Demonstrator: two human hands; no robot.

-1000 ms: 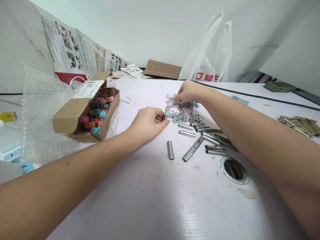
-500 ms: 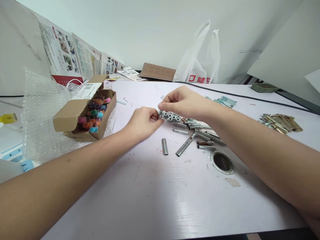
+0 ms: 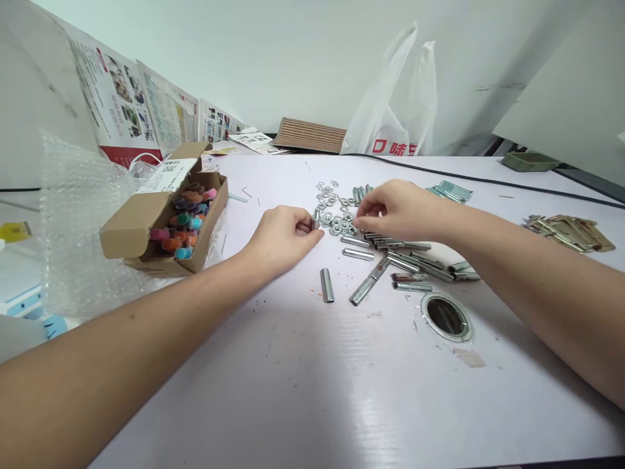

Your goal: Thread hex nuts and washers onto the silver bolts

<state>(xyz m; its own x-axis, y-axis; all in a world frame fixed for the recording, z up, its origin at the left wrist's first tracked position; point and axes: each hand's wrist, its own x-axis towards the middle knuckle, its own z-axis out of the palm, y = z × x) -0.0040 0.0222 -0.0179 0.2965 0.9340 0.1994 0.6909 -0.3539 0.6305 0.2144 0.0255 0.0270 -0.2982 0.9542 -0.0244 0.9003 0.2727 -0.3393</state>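
My left hand (image 3: 286, 238) rests on the table, thumb and fingers closed around a small upright silver metal cylinder (image 3: 316, 220) with a narrower top; most of it is hidden by the fingers. My right hand (image 3: 390, 207) is over the right side of a group of silver hex nuts (image 3: 336, 230), with thumb and fingertips pinched together low down. What lies between those fingertips, if anything, is hidden. Behind the nuts are thin washers (image 3: 328, 190). Several metal sleeves (image 3: 363, 253) lie under and in front of my right hand, and a single sleeve (image 3: 327, 285) lies nearer to me.
An open cardboard box (image 3: 208, 228) of coloured caps stands at left beside bubble wrap (image 3: 73, 228). Bluish bolts (image 3: 452, 190) and yellowish bolts (image 3: 569, 232) lie at right. A round metal-rimmed hole (image 3: 446, 317) is in the table. A black cable (image 3: 481, 177) crosses the back.
My right hand has moved right and slightly down, away from the top of the piece in my left hand, to the nuts. My left hand has kept its hold.
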